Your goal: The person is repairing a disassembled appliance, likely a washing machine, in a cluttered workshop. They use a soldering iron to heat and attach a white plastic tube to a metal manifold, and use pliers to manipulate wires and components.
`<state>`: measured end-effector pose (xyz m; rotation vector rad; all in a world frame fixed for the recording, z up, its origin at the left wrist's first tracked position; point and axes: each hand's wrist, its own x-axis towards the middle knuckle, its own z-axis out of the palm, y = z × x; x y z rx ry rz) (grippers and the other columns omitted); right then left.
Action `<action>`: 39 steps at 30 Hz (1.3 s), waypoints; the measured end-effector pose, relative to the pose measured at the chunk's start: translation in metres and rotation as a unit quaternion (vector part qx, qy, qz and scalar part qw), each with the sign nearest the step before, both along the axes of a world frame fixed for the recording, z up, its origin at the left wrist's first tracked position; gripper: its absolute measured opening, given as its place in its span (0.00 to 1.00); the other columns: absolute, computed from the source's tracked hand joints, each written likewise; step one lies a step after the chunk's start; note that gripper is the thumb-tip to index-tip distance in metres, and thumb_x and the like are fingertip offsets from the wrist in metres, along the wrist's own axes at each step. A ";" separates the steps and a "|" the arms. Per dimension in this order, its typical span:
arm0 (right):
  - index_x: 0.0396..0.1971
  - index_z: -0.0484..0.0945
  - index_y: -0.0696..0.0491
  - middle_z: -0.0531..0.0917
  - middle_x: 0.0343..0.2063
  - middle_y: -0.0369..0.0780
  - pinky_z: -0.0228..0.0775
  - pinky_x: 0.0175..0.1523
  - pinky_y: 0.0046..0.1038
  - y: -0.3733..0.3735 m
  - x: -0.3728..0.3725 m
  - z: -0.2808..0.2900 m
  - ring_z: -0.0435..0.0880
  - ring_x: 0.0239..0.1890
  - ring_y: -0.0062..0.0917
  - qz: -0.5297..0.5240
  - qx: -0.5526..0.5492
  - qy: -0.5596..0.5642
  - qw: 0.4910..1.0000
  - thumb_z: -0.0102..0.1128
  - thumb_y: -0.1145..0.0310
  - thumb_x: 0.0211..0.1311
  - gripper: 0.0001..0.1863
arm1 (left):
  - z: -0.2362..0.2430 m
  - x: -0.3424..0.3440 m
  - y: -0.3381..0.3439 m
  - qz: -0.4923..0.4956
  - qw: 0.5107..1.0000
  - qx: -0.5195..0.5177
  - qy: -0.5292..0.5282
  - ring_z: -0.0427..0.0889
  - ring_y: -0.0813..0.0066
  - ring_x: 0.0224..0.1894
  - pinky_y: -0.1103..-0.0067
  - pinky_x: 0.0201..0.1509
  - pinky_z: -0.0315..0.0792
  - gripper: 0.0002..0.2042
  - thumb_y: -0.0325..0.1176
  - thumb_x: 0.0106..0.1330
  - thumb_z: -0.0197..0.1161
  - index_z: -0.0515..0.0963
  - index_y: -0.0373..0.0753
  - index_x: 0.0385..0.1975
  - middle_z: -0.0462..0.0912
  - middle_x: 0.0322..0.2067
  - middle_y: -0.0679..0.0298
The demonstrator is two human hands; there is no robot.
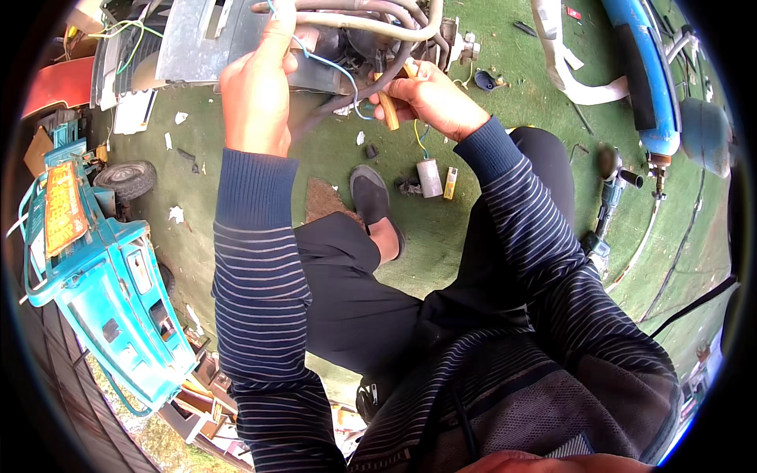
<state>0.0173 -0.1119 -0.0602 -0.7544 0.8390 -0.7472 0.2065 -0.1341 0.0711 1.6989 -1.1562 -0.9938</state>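
Observation:
In my closed left hand [259, 98] a thin blue wire [331, 63] is gripped; it comes out past the fingers and loops down toward my right hand. My right hand [441, 101] is wrapped round pliers with yellow handles [388, 112], whose jaws point up among thick dark hoses. These grey-brown hoses [371, 30] curve over a grimy machine part with a dark grey metal panel [193, 55]. The wire's lower end lies close to the pliers; whether they touch it I cannot tell.
On the green floor covering stand a small silver can [429, 178] and a yellow box-like item [450, 183]. An angle grinder [607, 197] and a blue gas cylinder [645, 79] lie to the right. A turquoise vehicle body [118, 292] fills the left, near a small wheel [126, 180].

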 end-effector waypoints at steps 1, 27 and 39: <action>0.55 0.77 0.61 0.88 0.43 0.43 0.86 0.49 0.32 0.003 0.003 -0.003 0.90 0.41 0.28 0.010 -0.006 -0.007 1.000 0.51 0.71 0.74 0.15 | 0.000 0.000 0.003 0.010 1.000 0.014 0.001 0.49 0.92 0.12 0.84 0.16 0.39 0.27 0.61 0.67 0.69 0.75 0.41 0.23 0.56 0.12 0.81; 0.61 0.77 0.57 0.84 0.57 0.43 0.81 0.54 0.31 0.022 0.005 -0.032 0.84 0.56 0.25 0.036 0.033 -0.134 0.990 0.55 0.62 0.78 0.20 | 0.000 0.000 0.001 -0.010 0.997 -0.028 0.072 0.69 0.85 0.24 0.83 0.30 0.62 0.20 0.54 0.73 0.63 0.86 0.41 0.42 0.77 0.22 0.68; 0.34 0.74 0.56 0.76 0.20 0.35 0.66 0.19 0.29 0.119 -0.028 -0.027 0.74 0.15 0.21 0.183 0.191 0.209 0.941 0.57 0.58 0.76 0.15 | 0.017 -0.006 -0.003 -0.020 0.998 -0.025 -0.046 0.78 0.80 0.33 0.78 0.42 0.73 0.16 0.50 0.74 0.65 0.90 0.49 0.50 0.87 0.31 0.61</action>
